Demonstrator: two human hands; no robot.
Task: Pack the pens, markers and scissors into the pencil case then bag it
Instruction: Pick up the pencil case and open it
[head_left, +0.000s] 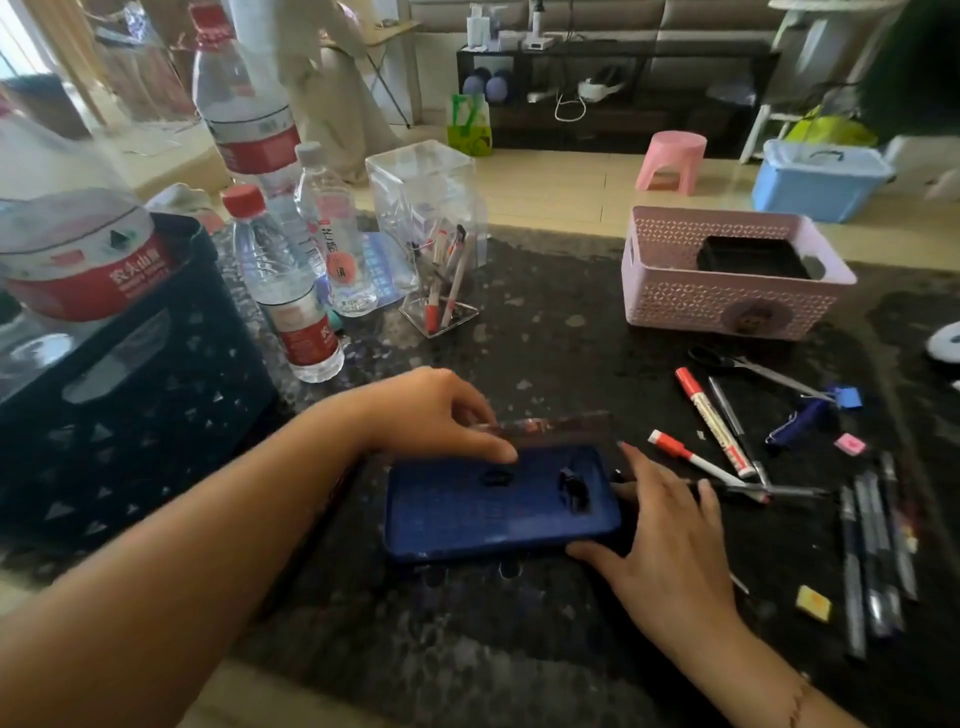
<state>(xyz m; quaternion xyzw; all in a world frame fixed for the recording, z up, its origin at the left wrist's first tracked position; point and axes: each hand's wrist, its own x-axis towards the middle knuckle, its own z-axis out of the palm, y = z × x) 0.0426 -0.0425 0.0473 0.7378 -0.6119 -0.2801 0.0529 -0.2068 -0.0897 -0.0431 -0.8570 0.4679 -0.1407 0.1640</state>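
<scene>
Far edge of blue pencil case (498, 506) hidden under left hand (434, 415), clear lid blurred, dark pens (872, 545) at right smeared together, perhaps five, large bottle (67, 249) cut off at left edge, white object (945, 340) cropped at right edge

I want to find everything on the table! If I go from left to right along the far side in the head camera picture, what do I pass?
Dark blue crate → red-capped water bottle → clear pen holder → pink basket.
</scene>
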